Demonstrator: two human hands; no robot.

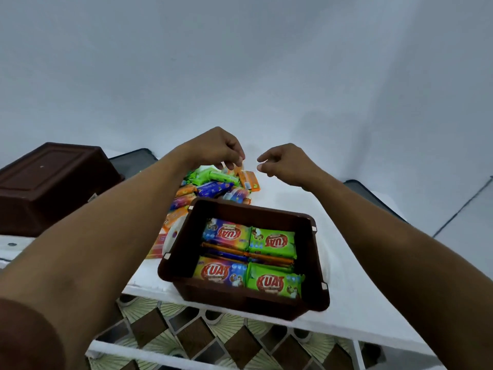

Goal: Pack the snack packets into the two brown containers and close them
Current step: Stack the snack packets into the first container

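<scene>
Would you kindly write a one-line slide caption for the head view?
Left hand pinches an orange packet at the pile behind the part-filled brown container; right hand hovers open.

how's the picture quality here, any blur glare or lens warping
Head view: wide-angle warping balloons the forearms toward the corners; light is soft, no glare; print on the packets in the open container reads sharp; the loose packets beyond look softer.

I see the open brown rectangular plastic container [184, 236] with smooth, slightly shiny walls. The second brown plastic container [53, 177] looks smooth too, but more matt. The colourful snack packets [224, 233] have glossy film wrappers. The white bench [360, 276] looks matt, and the pale wall [240, 76] also.
</scene>
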